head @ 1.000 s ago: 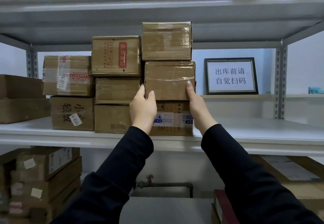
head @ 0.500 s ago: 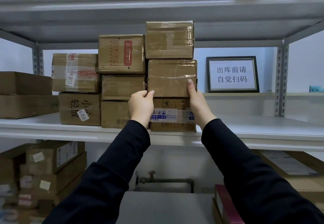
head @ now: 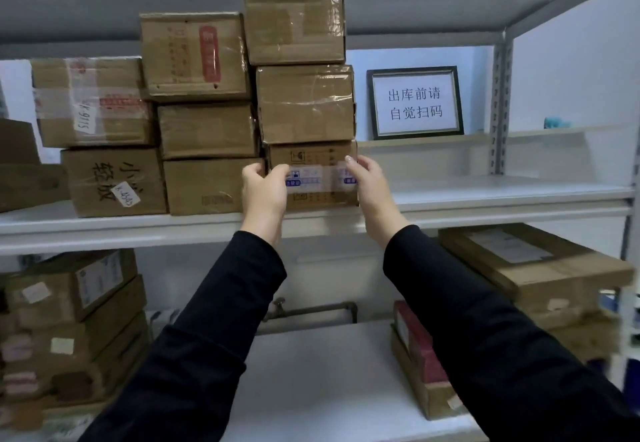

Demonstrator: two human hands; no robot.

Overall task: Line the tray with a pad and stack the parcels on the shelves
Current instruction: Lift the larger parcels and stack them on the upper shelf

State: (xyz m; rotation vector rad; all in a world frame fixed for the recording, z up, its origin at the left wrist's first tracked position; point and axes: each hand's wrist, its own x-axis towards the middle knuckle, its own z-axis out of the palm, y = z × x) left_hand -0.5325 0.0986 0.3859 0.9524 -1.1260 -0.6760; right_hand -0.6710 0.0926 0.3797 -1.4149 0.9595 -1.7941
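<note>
Several taped cardboard parcels stand in three stacks on the middle shelf (head: 485, 196). The right stack has a top parcel (head: 294, 22), a middle parcel (head: 306, 104) and a bottom parcel (head: 311, 157) with a blue and white label. My left hand (head: 263, 189) hovers in front of the bottom parcel's left edge, fingers loosely curled with nothing between them. My right hand (head: 370, 185) is at that parcel's right edge, fingers relaxed. Neither hand clearly grips the parcel. No tray or pad is in view.
A framed sign (head: 415, 102) leans at the back, right of the stacks, above bare shelf. The shelf post (head: 498, 112) stands further right. On the lower level, parcels (head: 69, 320) pile up at left, flat boxes (head: 533, 268) and a red box (head: 412, 337) at right.
Both hands have come off the middle parcel of the right stack and dropped to the bottom parcel's level. The camera has moved closer and tilted downward.
</note>
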